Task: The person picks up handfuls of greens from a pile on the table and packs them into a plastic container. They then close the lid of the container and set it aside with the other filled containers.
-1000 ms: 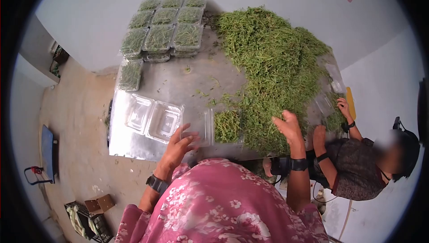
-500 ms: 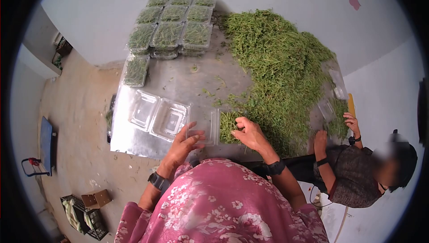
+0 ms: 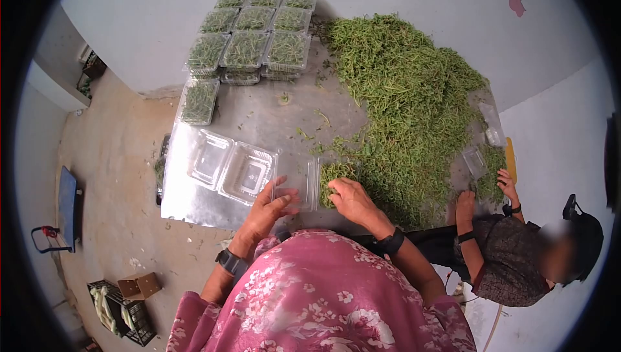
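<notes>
A clear plastic clamshell container [image 3: 312, 184] lies opened near the table's front edge, its lid half to the left. My left hand [image 3: 265, 208] holds the lid's left edge, some fingers showing through the plastic. The container's right half holds leafy green stems [image 3: 337, 172]. My right hand [image 3: 356, 204] is over these stems, its fingers curled down into them; the fingertips are partly hidden. Left of my left hand rests another opened clamshell [image 3: 247, 172] with nothing in it. A large heap of cut greens [image 3: 407, 106] spreads just beyond my right hand.
Stacked, filled clamshells [image 3: 246, 49] stand at the back left of the metal table [image 3: 284, 116], with one filled box [image 3: 198, 102] in front. At right, a co-worker's hands [image 3: 466, 208] are beside greens and a clear container [image 3: 474, 161]. A blue trolley [image 3: 66, 209] stands on the floor.
My right hand's fingers have gone from spread apart over the greens to curled together, slightly lower and left. My left hand stays at the lid. The view has shifted slightly.
</notes>
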{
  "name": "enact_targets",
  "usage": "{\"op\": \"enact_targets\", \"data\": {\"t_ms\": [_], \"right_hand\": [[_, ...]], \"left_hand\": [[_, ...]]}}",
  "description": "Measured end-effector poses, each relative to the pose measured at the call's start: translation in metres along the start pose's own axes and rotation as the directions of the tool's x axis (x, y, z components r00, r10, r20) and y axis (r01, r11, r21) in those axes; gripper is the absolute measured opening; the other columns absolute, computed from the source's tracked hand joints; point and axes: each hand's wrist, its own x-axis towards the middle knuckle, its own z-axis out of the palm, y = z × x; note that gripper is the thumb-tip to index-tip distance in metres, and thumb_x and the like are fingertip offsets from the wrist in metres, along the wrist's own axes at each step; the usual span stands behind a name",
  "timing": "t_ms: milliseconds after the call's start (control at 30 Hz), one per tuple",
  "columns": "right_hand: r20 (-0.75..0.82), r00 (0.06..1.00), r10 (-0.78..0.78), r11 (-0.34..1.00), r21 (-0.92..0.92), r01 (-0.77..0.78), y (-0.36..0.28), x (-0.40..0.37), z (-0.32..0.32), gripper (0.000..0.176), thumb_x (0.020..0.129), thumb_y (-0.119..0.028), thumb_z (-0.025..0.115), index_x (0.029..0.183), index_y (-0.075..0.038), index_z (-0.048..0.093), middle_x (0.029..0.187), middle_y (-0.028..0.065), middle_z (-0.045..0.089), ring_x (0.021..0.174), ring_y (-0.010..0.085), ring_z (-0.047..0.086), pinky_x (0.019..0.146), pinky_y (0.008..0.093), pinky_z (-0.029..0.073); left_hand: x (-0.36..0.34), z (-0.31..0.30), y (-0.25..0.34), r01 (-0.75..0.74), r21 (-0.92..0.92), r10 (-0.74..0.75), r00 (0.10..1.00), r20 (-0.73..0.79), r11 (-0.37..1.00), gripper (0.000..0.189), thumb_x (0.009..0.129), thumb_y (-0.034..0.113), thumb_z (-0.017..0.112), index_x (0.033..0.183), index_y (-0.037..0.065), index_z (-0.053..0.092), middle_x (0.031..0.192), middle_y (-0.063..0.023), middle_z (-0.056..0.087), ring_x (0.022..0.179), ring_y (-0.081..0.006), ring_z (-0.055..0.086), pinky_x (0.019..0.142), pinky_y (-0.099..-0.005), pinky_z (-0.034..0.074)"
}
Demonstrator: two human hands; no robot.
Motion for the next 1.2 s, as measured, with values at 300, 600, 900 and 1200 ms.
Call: {"op": "enact_targets", "data": {"t_ms": [300, 600, 900, 1200], "right_hand": [[-0.013, 0.999, -0.040, 0.991, -0.128, 0.038, -0.012, 0.002, -0.007, 0.024, 0.082, -0.013, 0.061, 0.102, -0.001, 0.055, 0.094, 0.0185, 0.055, 0.084, 0.0381, 0.059, 0.072, 0.0457, 0.049], [0.003, 0.999, 0.032, 0.878, -0.477, -0.026, 0.002, 0.032, 0.026, 0.016, 0.087, -0.006, 0.048, 0.098, 0.004, 0.053, 0.097, 0.0203, 0.055, 0.084, 0.0404, 0.061, 0.073, 0.0478, 0.051], [-0.168, 0.983, -0.079, 0.995, -0.080, 0.066, 0.009, 0.020, -0.013, 0.017, 0.082, -0.001, 0.056, 0.098, 0.002, 0.059, 0.087, 0.0185, 0.061, 0.081, 0.0366, 0.061, 0.071, 0.0409, 0.049], [0.003, 1.000, -0.015, 0.992, -0.124, 0.015, 0.000, 0.000, -0.016, 0.012, 0.080, -0.007, 0.061, 0.090, 0.000, 0.058, 0.083, 0.0170, 0.056, 0.081, 0.0384, 0.058, 0.069, 0.0452, 0.047]], "left_hand": [[0.000, 0.000, 0.000, 0.002, -0.016, -0.002, 1.000, 0.000, 1.000, 0.057, 0.092, 0.010, 0.051, 0.142, 0.003, 0.026, 0.123, -0.0179, 0.053, 0.111, -0.0267, 0.056, 0.089, -0.0375, 0.050], [-0.001, -0.002, -0.002, 0.003, 0.009, -0.003, 0.999, 0.042, 1.000, 0.056, 0.090, 0.004, 0.045, 0.143, 0.007, 0.026, 0.125, -0.0176, 0.051, 0.113, -0.0264, 0.055, 0.089, -0.0380, 0.050], [-0.001, -0.003, -0.005, -0.002, 0.002, 0.002, 1.000, 0.003, 1.000, 0.055, 0.092, 0.006, 0.047, 0.142, 0.003, 0.026, 0.123, -0.0184, 0.053, 0.112, -0.0269, 0.055, 0.088, -0.0378, 0.051], [-0.001, -0.003, -0.003, -0.007, 0.007, 0.007, 1.000, 0.002, 1.000, 0.055, 0.093, 0.009, 0.049, 0.142, 0.003, 0.026, 0.122, -0.0182, 0.053, 0.110, -0.0275, 0.056, 0.087, -0.0373, 0.051]]}}
